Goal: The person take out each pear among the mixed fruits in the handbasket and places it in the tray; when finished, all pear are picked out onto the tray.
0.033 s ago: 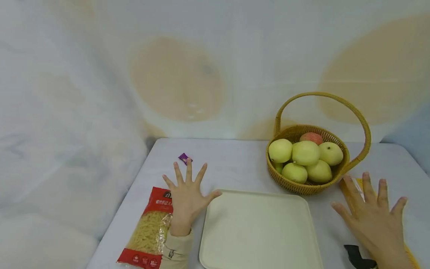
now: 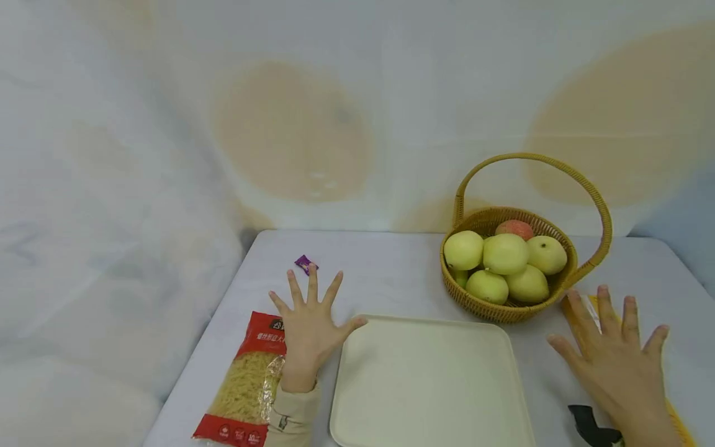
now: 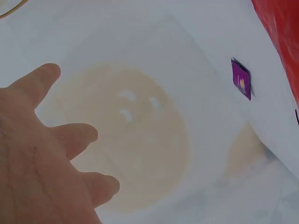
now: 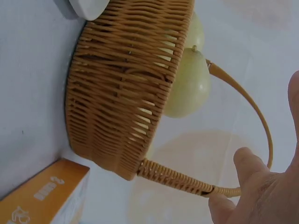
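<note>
My left hand (image 2: 310, 332) has its fingers spread wide and holds nothing. It is in the air beside a red-ended clear bag of pasta (image 2: 246, 385), partly hiding it. A small purple wrapped candy (image 2: 305, 264) lies just beyond the fingertips. My right hand (image 2: 625, 372), also spread and holding nothing, is over an orange-yellow box (image 2: 571, 313), most of which it hides. Ahead of that hand stands a wicker basket (image 2: 511, 313) with a tall handle, filled with several pale green fruits (image 2: 505, 254) and a reddish one (image 2: 514, 230). In the right wrist view, the fingers overlap the basket's handle (image 4: 173, 177).
Between the hands a cream rectangular tray (image 2: 430, 379) lies on the white-covered table (image 2: 380, 267). A black curved object (image 2: 593, 427) sits near the right wrist, partly cut off. Patterned cloth (image 2: 391, 124) hangs behind the table and along its left.
The head view has shifted very slightly, so everything sits a little further left. Both hands keep the same spread pose.
</note>
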Demonstrator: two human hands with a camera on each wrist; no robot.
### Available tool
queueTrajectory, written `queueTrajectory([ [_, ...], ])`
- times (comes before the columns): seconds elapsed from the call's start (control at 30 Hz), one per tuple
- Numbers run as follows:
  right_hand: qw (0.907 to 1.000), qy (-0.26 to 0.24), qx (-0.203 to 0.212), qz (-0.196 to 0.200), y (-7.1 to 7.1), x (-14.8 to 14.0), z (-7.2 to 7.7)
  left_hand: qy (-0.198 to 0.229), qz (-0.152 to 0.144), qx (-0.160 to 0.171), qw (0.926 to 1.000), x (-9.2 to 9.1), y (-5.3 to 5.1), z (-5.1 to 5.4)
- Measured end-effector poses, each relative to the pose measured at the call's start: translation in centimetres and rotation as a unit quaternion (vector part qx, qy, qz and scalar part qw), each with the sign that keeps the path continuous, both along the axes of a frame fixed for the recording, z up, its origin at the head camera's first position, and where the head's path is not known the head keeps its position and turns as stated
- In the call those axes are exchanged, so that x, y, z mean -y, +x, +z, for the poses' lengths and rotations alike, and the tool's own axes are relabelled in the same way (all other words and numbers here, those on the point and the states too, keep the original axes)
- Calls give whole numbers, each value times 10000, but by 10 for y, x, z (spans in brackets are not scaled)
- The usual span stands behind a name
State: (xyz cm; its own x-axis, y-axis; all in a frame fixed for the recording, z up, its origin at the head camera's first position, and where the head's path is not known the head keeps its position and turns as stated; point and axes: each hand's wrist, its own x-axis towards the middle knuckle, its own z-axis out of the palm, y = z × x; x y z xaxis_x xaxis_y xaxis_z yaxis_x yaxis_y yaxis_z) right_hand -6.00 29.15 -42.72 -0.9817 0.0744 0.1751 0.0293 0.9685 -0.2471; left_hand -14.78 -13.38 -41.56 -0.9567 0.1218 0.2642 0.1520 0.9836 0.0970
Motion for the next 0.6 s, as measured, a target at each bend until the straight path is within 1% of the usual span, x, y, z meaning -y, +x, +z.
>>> queueTrajectory([
  [0.1, 9996, -158, -158, 146, -2, 2, -2, 216, -122, -77, 9997, -2, 0, 0],
  [0.17, 9980, -401, -319, 372, -8, 6, -6, 496, -307, -111, 9982, -3, 0, -1],
  [0.2, 9963, -571, -418, 481, -11, 8, -9, 701, -444, -95, 9965, -5, 0, -2],
  [0.27, 9911, -997, -569, 667, -17, 14, -16, 1193, -785, 34, 9897, -11, -1, -2],
  [0.3, 9882, -1208, -606, 727, -20, 16, -20, 1476, -987, 117, 9840, -15, -1, -2],
  [0.37, 9816, -1608, -689, 759, -24, 20, -28, 2018, -1435, 305, 9684, -26, -2, -2],
  [0.43, 9752, -1967, -735, 705, -26, 22, -35, 2482, -1904, 412, 9489, -40, -5, -2],
  [0.53, 9699, -2215, -827, 585, -30, 23, -42, 3052, -2567, 392, 9162, -60, -12, -3],
  [0.6, 9677, -2261, -954, 575, -32, 21, -45, 3449, -2972, 331, 8897, -74, -18, -3],
])
